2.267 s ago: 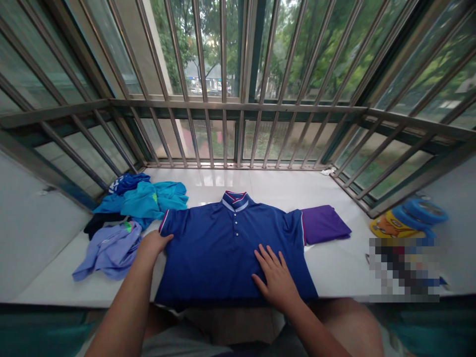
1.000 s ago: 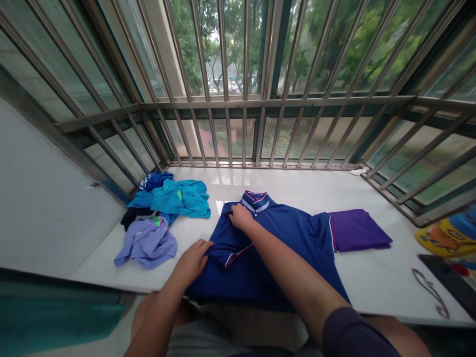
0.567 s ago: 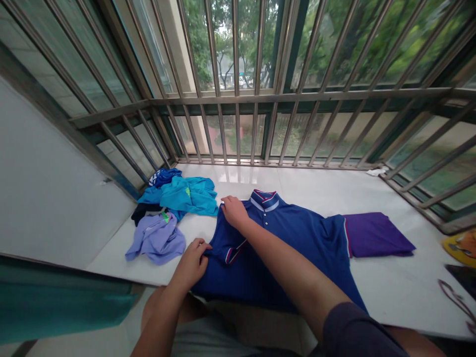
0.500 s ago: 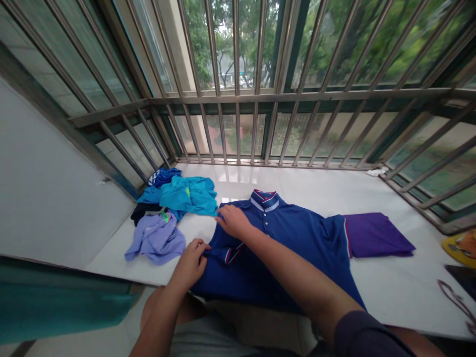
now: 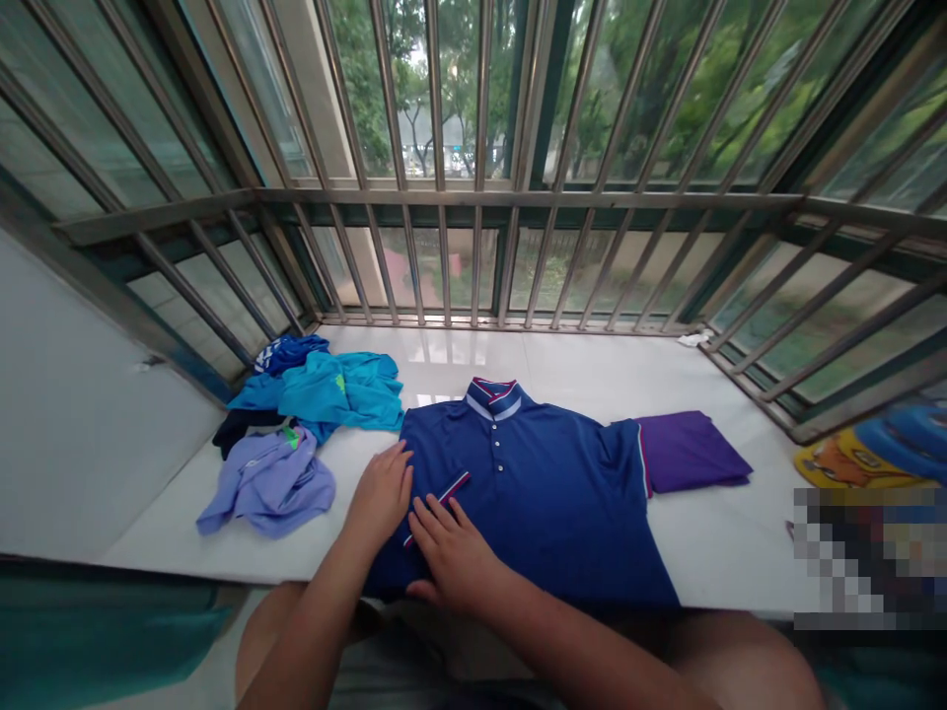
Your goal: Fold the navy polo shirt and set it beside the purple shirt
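Observation:
A navy polo shirt (image 5: 547, 473) lies front up on the white ledge, its collar toward the window and its hem at the near edge. The sleeve on the left is folded inward over the body, its striped cuff slanting across the chest. My left hand (image 5: 383, 490) rests along the folded left side of the shirt, fingers stretched out. Flat on the shirt by the striped cuff lies my right hand (image 5: 455, 552), fingers spread. The sleeve on the right reaches out and touches a folded purple garment (image 5: 692, 452).
Crumpled clothes lie at the left: a lavender garment (image 5: 277, 483), a turquoise one (image 5: 347, 390) and a dark blue one (image 5: 288, 352). Metal bars (image 5: 477, 247) line the window behind the white ledge (image 5: 592, 365). A yellow and blue item (image 5: 850, 461) sits at the far right.
The left sleeve now lies flatter across the shirt front. My right hand has moved from the shoulder down to the cuff; my left hand has shifted up along the side. The view has turned right.

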`<action>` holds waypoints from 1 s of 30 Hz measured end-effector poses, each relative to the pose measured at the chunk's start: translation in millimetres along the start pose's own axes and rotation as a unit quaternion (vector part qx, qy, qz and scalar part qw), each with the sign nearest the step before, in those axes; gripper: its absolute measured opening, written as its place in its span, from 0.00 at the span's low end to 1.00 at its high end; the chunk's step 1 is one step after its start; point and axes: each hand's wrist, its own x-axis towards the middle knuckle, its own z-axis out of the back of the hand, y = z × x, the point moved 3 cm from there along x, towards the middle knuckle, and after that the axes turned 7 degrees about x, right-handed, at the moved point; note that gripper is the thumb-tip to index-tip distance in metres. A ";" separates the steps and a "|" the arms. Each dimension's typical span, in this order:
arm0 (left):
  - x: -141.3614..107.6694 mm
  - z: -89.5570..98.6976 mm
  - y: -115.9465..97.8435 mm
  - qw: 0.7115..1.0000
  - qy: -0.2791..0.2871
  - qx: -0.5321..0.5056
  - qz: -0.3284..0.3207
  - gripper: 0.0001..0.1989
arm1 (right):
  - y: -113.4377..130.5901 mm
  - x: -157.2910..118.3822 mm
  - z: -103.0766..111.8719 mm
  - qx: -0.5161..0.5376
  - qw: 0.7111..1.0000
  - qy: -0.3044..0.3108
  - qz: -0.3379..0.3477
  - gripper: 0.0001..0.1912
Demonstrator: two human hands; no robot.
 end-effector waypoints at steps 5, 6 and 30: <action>1.2 -33.3 -15.2 0.997 0.057 -0.010 -0.045 0.31 | -27.5 -31.6 44.3 0.007 0.994 -0.058 -0.096 0.25; -2.3 -36.1 -11.9 0.997 0.058 -0.002 -0.040 0.32 | -43.9 -42.7 61.9 -0.010 0.983 -0.088 -0.159 0.22; 9.0 -18.2 -15.1 0.998 0.059 -0.002 0.017 0.26 | -206.9 -208.0 151.8 0.066 0.704 -0.359 -0.609 0.14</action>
